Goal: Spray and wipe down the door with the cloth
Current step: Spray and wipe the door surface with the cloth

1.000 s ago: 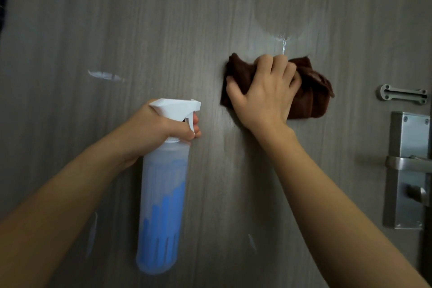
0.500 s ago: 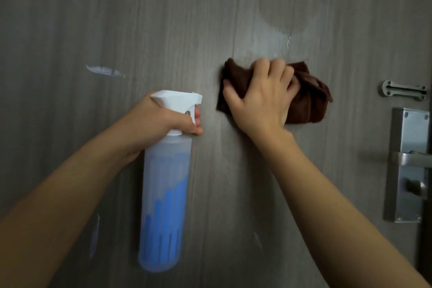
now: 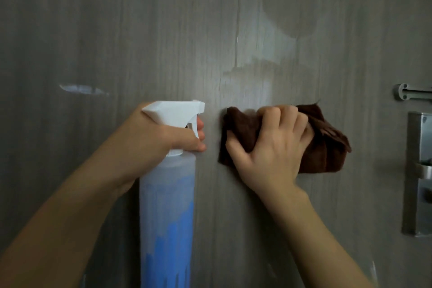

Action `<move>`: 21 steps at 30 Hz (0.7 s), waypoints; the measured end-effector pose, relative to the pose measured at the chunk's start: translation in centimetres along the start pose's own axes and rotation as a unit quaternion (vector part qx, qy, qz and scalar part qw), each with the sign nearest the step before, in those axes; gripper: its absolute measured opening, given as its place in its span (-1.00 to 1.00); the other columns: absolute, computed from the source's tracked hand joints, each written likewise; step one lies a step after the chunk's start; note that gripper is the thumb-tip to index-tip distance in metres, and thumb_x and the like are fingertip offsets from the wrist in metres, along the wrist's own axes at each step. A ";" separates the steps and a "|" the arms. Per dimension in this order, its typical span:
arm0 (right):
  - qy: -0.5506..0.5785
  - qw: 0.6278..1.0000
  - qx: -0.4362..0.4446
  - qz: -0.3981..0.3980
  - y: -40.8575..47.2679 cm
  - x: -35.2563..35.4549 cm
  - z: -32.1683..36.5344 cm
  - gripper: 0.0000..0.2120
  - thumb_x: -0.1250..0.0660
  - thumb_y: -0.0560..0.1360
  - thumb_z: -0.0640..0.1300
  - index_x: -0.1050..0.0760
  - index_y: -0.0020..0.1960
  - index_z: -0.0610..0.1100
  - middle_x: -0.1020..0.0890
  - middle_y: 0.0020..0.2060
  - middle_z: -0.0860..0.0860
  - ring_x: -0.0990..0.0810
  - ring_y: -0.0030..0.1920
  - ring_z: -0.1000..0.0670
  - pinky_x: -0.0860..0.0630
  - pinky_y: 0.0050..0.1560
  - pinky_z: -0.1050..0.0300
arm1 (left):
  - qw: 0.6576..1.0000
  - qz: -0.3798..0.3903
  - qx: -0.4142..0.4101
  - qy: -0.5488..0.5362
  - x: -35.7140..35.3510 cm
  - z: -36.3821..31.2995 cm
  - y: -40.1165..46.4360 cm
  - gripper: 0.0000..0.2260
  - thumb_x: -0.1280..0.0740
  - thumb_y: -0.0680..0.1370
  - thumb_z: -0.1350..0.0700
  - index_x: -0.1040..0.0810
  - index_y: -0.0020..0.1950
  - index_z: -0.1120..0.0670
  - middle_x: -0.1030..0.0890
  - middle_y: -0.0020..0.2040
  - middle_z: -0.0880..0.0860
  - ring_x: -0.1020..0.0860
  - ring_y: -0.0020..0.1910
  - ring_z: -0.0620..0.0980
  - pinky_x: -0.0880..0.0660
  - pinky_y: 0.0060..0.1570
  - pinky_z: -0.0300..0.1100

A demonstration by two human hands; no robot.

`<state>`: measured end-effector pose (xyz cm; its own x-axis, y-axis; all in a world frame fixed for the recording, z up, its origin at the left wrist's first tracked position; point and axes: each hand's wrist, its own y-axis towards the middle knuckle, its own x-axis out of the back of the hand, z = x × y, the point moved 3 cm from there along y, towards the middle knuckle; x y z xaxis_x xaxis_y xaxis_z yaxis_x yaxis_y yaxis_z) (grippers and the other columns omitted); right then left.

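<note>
A person's right hand (image 3: 268,147), fingers curled into a bunched brown cloth (image 3: 327,147), has dragged it down the grey door (image 3: 140,30), leaving a wet streak above, while the left hand (image 3: 159,138) grips the spray bottle (image 3: 167,217), suggesting wiping continues.

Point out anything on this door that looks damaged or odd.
A pale, torn-looking mark sits on the door up and left of the spray bottle; its cause is unclear. Wet streaks shine above the cloth, expected from wiping.
</note>
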<state>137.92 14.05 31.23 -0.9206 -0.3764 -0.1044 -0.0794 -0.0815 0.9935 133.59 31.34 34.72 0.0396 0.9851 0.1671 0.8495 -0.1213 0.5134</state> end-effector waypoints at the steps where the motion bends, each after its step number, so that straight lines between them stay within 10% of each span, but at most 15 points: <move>1: -0.003 1.000 -0.005 0.000 0.7 -0.1 0.1 -0.53 -0.25 0.34 0.28 -0.34 -0.05 -0.11 -0.42 -0.07 -0.11 -0.32 -0.03 -0.14 -0.23 0.02 -0.08 | 1.000 -0.018 0.002 -0.007 0.1 0.3 0.2 -0.72 -0.51 0.09 0.47 -0.58 -0.34 0.19 -0.61 -0.36 0.11 -0.64 -0.38 -0.03 -0.55 -0.50 -0.30; 8: -0.006 0.999 -0.026 -0.022 9.5 -1.2 0.3 -0.51 -0.22 0.37 0.30 -0.40 -0.03 -0.13 -0.44 -0.06 -0.11 -0.41 -0.02 -0.19 -0.29 0.07 -0.13 | 0.999 0.028 0.035 0.005 0.1 0.7 1.1 -0.63 -0.48 -0.32 0.39 -0.60 -0.61 0.08 -0.61 -0.53 0.00 -0.63 -0.48 -0.18 -0.51 -0.49 -0.38; 11: 0.008 1.000 0.001 -0.019 8.6 -1.1 -0.4 -0.52 -0.23 0.38 0.30 -0.40 -0.03 -0.13 -0.44 -0.06 -0.10 -0.40 -0.02 -0.18 -0.29 0.10 -0.13 | 0.995 0.074 0.057 0.035 -0.4 0.4 0.2 -0.79 -0.33 -0.08 0.35 -0.53 -0.63 0.03 -0.51 -0.65 -0.07 -0.56 -0.56 -0.25 -0.50 -0.45 -0.41; 18: 0.035 0.998 0.035 0.029 1.7 0.0 -2.2 -0.51 -0.26 0.34 0.31 -0.38 -0.07 -0.12 -0.43 -0.08 -0.11 -0.35 -0.02 -0.17 -0.25 0.00 -0.12 | 0.992 -0.114 0.058 -0.008 -0.2 1.8 -0.2 -0.72 -0.21 0.52 0.47 -0.40 -0.19 0.10 -0.56 -0.60 0.00 -0.59 -0.57 -0.15 -0.50 -0.57 -0.31; 21: 0.041 0.997 0.045 0.044 1.8 0.1 -2.3 -0.50 -0.28 0.32 0.31 -0.36 -0.07 -0.11 -0.43 -0.08 -0.10 -0.32 -0.03 -0.16 -0.20 -0.04 -0.10 | 0.987 -0.157 0.033 0.008 -0.3 1.4 -1.5 -0.75 -0.54 0.32 0.32 -0.53 -0.11 0.19 -0.69 -0.38 0.09 -0.71 -0.28 0.01 -0.66 -0.31 -0.12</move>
<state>138.55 11.72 32.90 -0.8910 -0.4537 -0.0163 -0.0370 0.0367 0.9986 133.09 31.43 32.73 -0.2398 0.9706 0.0219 0.8510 0.1993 0.4858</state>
